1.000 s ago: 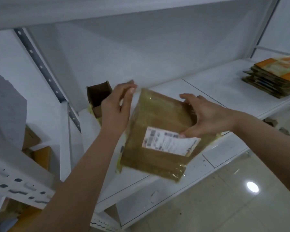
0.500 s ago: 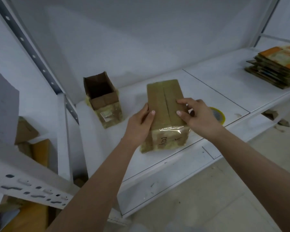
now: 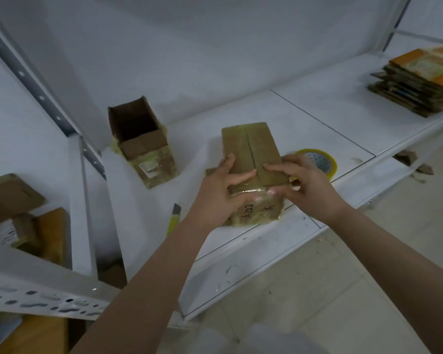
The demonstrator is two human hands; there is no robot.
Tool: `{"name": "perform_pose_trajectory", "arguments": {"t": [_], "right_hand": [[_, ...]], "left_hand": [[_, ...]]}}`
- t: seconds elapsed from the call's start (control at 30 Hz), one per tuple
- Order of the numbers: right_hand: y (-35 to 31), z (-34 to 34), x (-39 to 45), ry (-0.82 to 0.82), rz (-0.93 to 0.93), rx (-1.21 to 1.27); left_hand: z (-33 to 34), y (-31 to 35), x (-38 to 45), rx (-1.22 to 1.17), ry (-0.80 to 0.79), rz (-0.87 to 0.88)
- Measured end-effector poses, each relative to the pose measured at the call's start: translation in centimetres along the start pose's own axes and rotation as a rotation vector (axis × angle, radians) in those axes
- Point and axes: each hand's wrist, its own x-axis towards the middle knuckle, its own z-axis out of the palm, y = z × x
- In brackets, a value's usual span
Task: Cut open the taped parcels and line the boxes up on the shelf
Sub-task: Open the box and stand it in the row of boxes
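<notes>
Cardboard, glossy under clear tape: the parcel (image 3: 251, 159) sits on the shelf (image 3: 317, 118) near its front edge, long axis running away from the person, top seam closed.

Grip: both hands clasp the near end. Left hand (image 3: 223, 190) wraps the left corner, fingers curled over the top face, thumb on the taped end panel. Right hand (image 3: 299, 182) mirrors it, fingers flat-to-curled on the top beside the seam, thumb pressing the end panel. Neither hand is spread wide; both have hold of the parcel only. Thumbs nearly meet at the centre of the end face.

Relative to the grip: cutter (image 3: 174, 218) lies on the shelf just left of the left wrist, untouched. Tape roll (image 3: 317, 159) sits just behind the right hand. Open box (image 3: 143, 149) stands further left and back, well apart from the parcel. Flat stack (image 3: 420, 80) far right, out of reach of this hold.

Handling, as judged: small and stiff, probably light (two fingers' pressure seems enough to steady it). Tape film looks slick, so thumbs on the wrapped end may slide; bare cardboard on top gives better purchase. Corners are the firm places to hold. For cutting, one hand should pin the top beside the seam, clear of the blade line, while the other takes the cutter.
</notes>
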Motion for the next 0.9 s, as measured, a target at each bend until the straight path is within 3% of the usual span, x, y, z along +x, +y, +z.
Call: {"name": "perform_pose_trajectory", "arguments": {"t": [0.3,0.67,0.9], "right_hand": [[0.0,0.7,-0.4,0.132,-0.405,-0.462],[-0.6,1.1,-0.9,0.108,-0.374,-0.490],[0.8,-0.3,-0.9,0.041,-0.342,-0.343]], "left_hand": [[1.8,-0.4,-0.8,0.247,0.026,0.131],[3.5,-0.1,-1.1,0.269,0.168,0.197],[1.0,-1.3,-1.1,0.144,-0.022,0.194]]}}
